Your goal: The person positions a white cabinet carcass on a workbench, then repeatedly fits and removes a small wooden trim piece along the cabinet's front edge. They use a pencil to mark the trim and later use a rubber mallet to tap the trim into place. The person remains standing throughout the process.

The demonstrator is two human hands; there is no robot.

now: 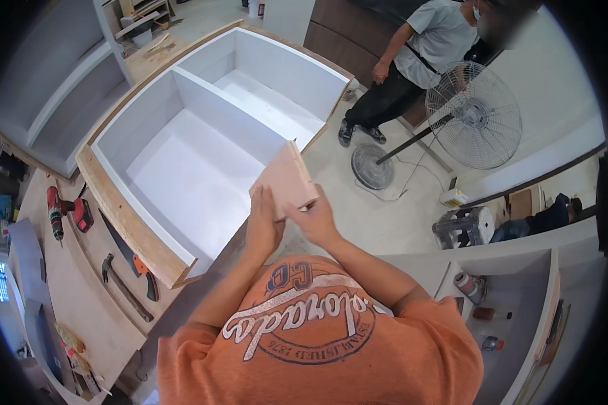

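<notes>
Between my hands, in front of my chest, is a flat piece of light pinkish wooden board (285, 174), held at a tilt. My left hand (266, 217) holds its lower left side, fingers lying along the face. My right hand (316, 219) grips its lower right corner, with the thumb near a small dark notch at the edge. Just beyond the board lies a large wooden cabinet carcass (226, 101), white inside, with a divider making two open compartments. The board overlaps the cabinet's near right side in view.
On the plywood worktop (81, 270) at left lie a red cordless drill (66, 210), a claw hammer (125, 287) and an orange-handled saw (144, 273). A pedestal fan (473, 113) stands at right, near a person in grey (434, 40). A shelf unit (520, 337) holds bottles.
</notes>
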